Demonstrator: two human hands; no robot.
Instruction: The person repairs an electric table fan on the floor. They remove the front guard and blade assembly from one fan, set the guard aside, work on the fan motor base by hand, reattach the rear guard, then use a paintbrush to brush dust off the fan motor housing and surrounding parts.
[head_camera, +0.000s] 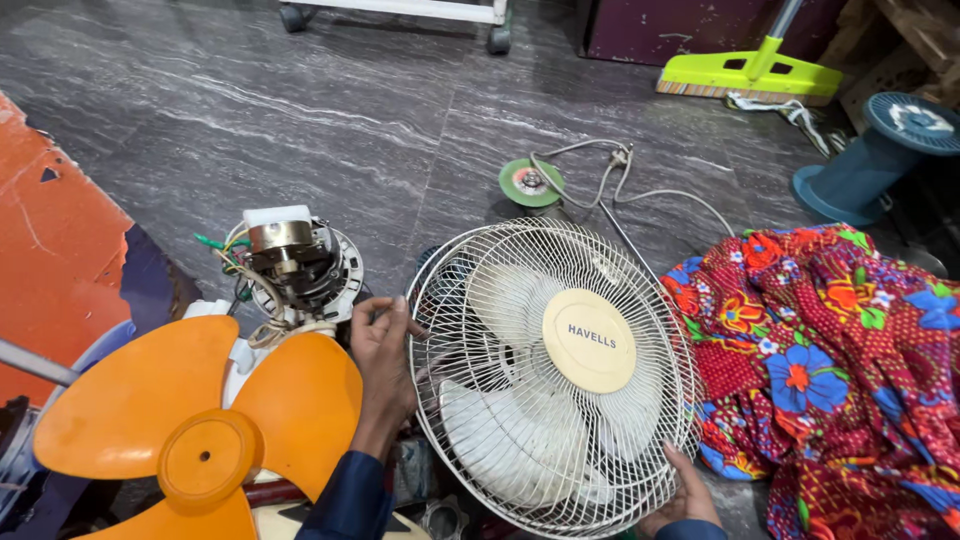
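White wire guard of a table fan (553, 375), cream hub cap at centre, pale blades visible behind the mesh; fan rests tilted on the grey stone floor (350, 110), held between both hands. Left hand (385, 355): fingers curled over the guard's left rim, tips hooked into the wires. Right hand (688, 495): fingers wrapped under the lower-right rim, thumb side only partly in view. Both grips closed on the cage. Status, as judged: guard front & back appear joined w/ blades inside, so this unit looks assembled or not yet opened; cannot tell whether rim clips are fastened. Just left of the left fingers: bare fan motor (295, 262) w/ exposed wiring, housing off, i.e. a second fan lies dismantled. Below-left of that hand: loose orange blade (200, 420), off its shaft. Beyond the fingers, top: green disc (531, 182) w/ white cord. Right of the right fingers: floral red cloth (830, 370). Far: green broom head (750, 75), blue spool (870, 160).
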